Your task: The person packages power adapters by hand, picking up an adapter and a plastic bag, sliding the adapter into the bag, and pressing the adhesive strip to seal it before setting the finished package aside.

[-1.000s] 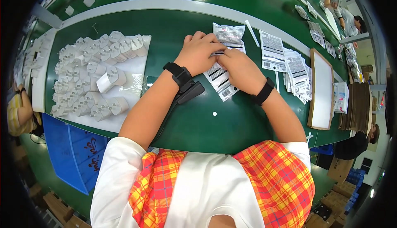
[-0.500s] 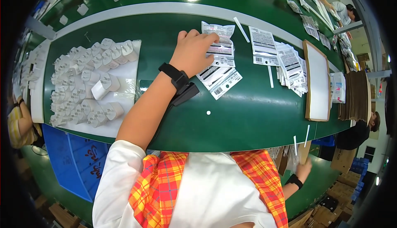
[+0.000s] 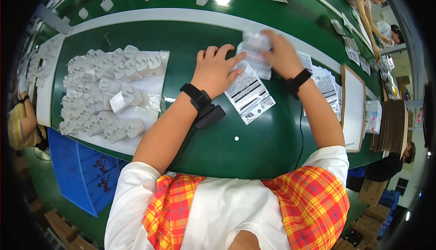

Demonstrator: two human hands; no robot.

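Observation:
My left hand [image 3: 215,70] lies flat on the green table [image 3: 254,150], fingers spread, its fingertips pressing the edge of a stack of clear printed bags [image 3: 249,92]. A black band with a small device sits on that wrist. My right hand [image 3: 278,52] is raised just beyond the stack, fingers closed on a blurred clear plastic packet [image 3: 255,42]. A black wristband is on the right wrist too.
Several white plug adapters [image 3: 106,91] lie packed on a white sheet at the left. A blue bin [image 3: 86,173] sits under the table edge. More printed sheets [image 3: 328,86] and a framed white board [image 3: 353,107] lie at the right. Other people work at the far right and left.
My right arm, which had dropped down beside my body, has come back up onto the table and taken hold of a clear packet above the stack. My left hand stayed on the bags.

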